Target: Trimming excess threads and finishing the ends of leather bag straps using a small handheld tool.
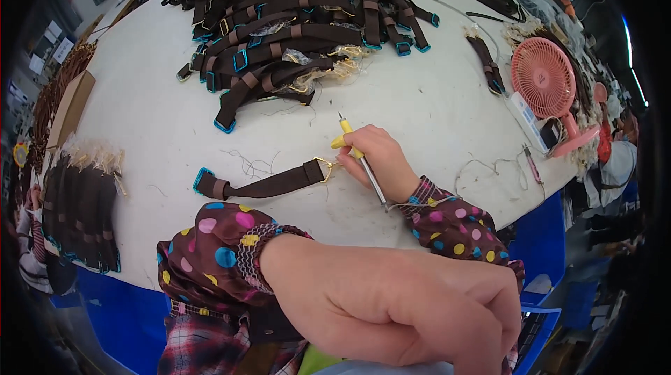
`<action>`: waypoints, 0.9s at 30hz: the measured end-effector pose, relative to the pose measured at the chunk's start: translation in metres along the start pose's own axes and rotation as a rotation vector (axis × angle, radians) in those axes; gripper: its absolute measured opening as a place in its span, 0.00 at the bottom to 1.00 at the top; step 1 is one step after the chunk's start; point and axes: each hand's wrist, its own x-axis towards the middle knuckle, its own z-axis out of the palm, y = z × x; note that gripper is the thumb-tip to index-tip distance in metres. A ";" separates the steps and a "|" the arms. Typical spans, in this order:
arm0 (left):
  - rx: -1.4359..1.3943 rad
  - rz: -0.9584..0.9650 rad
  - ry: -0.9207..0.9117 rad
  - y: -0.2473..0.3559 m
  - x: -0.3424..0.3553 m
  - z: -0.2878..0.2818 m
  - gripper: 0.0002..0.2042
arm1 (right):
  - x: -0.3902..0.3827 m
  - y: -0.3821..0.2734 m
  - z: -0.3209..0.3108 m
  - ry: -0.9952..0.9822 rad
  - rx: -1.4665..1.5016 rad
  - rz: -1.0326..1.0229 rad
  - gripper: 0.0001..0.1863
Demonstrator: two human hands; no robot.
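On the white worktable (433, 116), a limp brown strap (269, 184) lay flat, best taken by its stiff gold clasp (326, 169), where the right hand (377, 158) gripped a yellow-handled tool (358, 155); the left hand (391, 305) hung clenched, empty.

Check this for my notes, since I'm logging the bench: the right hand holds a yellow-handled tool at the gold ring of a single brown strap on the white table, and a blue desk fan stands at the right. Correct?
Not quite. The head view shows the small round desk fan is pink, not blue. The rest stands: the right hand holds the yellow-handled tool at the gold ring of the single brown strap on the white table.
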 end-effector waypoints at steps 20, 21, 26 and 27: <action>-0.041 0.171 -0.088 -0.024 0.007 -0.002 0.17 | -0.001 0.001 0.000 0.018 0.010 0.007 0.10; -0.038 0.173 -0.089 -0.019 0.007 -0.004 0.17 | -0.001 0.001 0.000 0.018 0.007 0.009 0.10; 0.160 0.185 -0.197 -0.019 0.007 -0.018 0.17 | 0.000 0.000 -0.002 -0.003 0.009 0.034 0.10; 0.169 0.182 -0.209 -0.017 0.010 -0.017 0.17 | -0.001 0.001 0.000 -0.003 0.011 0.039 0.10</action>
